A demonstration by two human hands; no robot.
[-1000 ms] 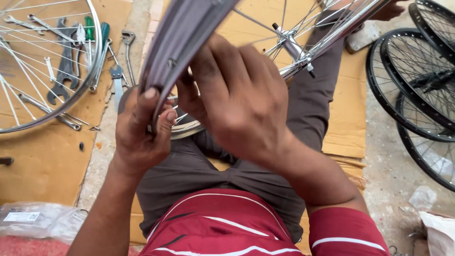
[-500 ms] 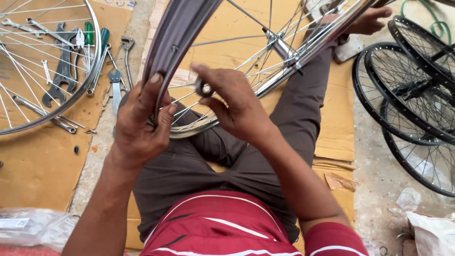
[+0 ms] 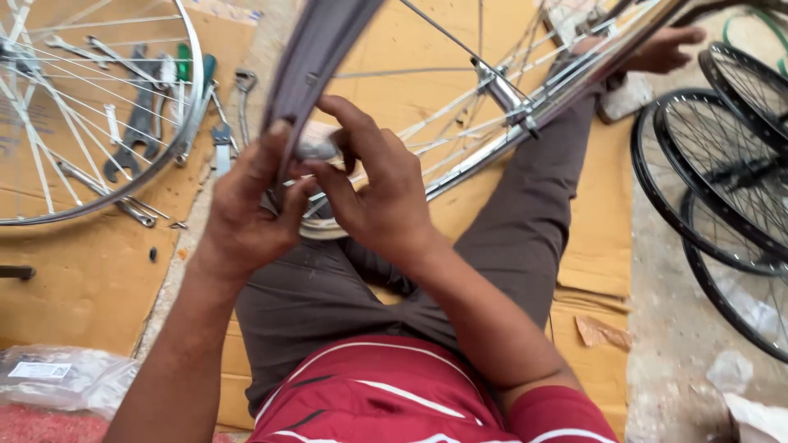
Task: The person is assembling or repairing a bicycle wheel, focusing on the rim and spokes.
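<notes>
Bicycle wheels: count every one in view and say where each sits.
4, maybe more hidden. One silver rim across the lap, gripped by the left hand and right hand; one spoked wheel on the cardboard, upper left; two black-tyred wheels overlapping at right.

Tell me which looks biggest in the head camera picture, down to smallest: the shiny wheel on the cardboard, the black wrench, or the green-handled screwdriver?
1. Shiny wheel, by far the largest, though partly cut off by the picture edge.
2. Black wrench.
3. Green-handled screwdriver, which looks a bit shorter than the wrench, but it is partly hidden, so that is unsure.
</notes>
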